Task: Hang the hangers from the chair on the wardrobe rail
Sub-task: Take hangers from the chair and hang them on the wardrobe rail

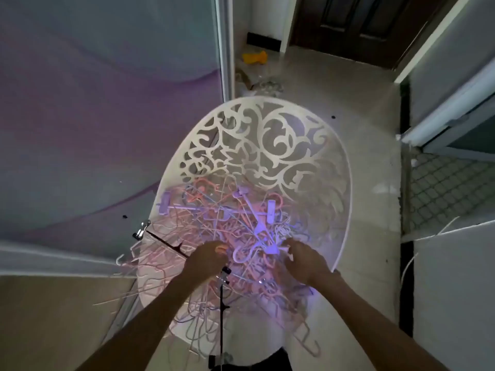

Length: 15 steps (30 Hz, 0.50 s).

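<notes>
Both hands reach down into a tangled pile of hangers (227,231) heaped on the seat of a white chair (270,145) w/ a cut-out scroll-pattern back. Left hand (207,259) sits at the near-left of the pile, fingers curled down into the hangers; it seems to grip some, but exactly which can't be told. Right hand (305,259) sits at the near-right of the pile, fingers bent & dug in among the hangers, a pale lilac hanger (250,253) lying between the two hands; whether the right hand pinches one is unclear. Both forearms come up from the bottom edge, angled inward toward the chair seat, palms down. Hangers are pink, lilac & white, some spilling over the chair's near & left edges; a black clip hanger (160,241) pokes out left of the pile. Beyond the chair back, a yellow object (255,58) lies on the tiled floor (369,210) near a dark door (359,25).
</notes>
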Tool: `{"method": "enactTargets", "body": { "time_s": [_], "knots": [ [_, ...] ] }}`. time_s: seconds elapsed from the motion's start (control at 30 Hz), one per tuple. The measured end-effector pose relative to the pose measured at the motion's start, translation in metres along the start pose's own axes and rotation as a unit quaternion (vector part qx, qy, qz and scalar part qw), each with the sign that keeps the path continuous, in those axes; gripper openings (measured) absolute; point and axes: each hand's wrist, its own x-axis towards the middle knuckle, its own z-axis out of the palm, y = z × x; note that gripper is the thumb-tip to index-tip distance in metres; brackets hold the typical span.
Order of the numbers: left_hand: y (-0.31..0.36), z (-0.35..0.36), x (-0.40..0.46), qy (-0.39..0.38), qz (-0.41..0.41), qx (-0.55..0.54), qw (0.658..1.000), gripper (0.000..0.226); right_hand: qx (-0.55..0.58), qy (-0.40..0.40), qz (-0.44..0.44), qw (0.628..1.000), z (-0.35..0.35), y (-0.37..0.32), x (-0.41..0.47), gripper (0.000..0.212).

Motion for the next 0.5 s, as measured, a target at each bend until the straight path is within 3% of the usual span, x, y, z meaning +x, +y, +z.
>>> {"method": "enactTargets", "body": {
  "time_s": [0.13,0.27,0.4,0.5],
  "knots": [
    [-0.002,0.031,0.008,0.093,-0.017,0.045,0.995,0.031,0.009,0.030,-0.012,0.999,0.027,0.007,0.016,0.057],
    [0.000,0.043,0.019,0.152,-0.003,0.058,0.987,0.027,-0.023,0.093,-0.043,0.994,0.045,0.009,0.032,0.056],
    [0.003,0.041,0.023,0.133,-0.009,0.016,0.991,0.035,-0.024,0.119,-0.049,0.991,0.043,-0.002,0.040,0.055],
    [0.006,0.027,0.018,0.089,0.014,-0.150,0.985,0.037,0.058,0.126,-0.062,0.988,0.048,-0.002,0.038,0.059]
  ]
}}
